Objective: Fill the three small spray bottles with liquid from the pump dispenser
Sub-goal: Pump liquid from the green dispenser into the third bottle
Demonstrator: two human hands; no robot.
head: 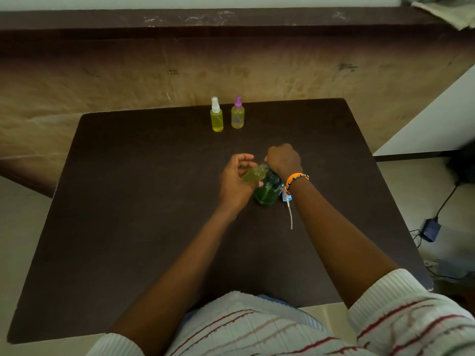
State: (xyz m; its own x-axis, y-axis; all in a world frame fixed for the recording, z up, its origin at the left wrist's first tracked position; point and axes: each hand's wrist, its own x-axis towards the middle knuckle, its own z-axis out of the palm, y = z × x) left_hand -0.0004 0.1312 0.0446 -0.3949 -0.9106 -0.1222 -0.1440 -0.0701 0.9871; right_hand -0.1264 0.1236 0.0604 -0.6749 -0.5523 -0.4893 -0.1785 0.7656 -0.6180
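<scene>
Left hand (236,179): grips a small uncapped spray bottle (253,173) of yellow-green liquid, tilted, its neck toward the right hand.
Right hand (282,159): fist curled over the top of the green pump dispenser (267,190); the pump head is hidden under it, so the exact grip is hard to make out.
Dispenser: directly below the right hand, partly covered by the left thumb.
Blue spray cap (285,195): under the right wrist, mostly hidden; its thin tube (290,214) trails toward the person.
White-capped bottle (216,115), purple-capped bottle (237,114): well beyond both hands, upright, side by side on the dark table (128,201).
</scene>
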